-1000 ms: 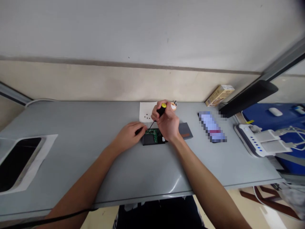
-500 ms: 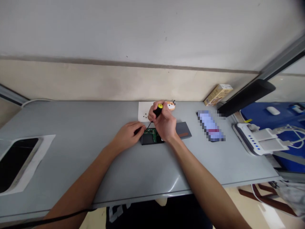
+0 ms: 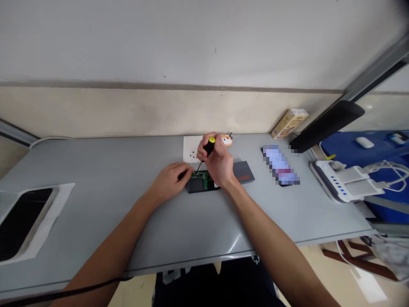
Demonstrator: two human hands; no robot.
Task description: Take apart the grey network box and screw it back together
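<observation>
Watching by head camera, I see the right hand [image 3: 220,165], fingers clamped on a yellow-capped screwdriver [image 3: 209,146], partly blocking an open black case [image 3: 195,186] with green circuit board [image 3: 206,182] on the smooth grey counter [image 3: 179,230]. Whether the left hand [image 3: 170,181] pinches its left corner, I cannot tell. Nearby lie white paper [image 3: 188,147] dotted with dark specks and a flat grey box [image 3: 242,169].

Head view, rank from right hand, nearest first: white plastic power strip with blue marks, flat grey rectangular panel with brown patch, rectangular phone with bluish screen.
1. Flat grey rectangular panel with brown patch: just right of the right hand.
2. Rectangular phone with bluish screen: farther right.
3. White plastic power strip with blue marks: rightmost.
</observation>
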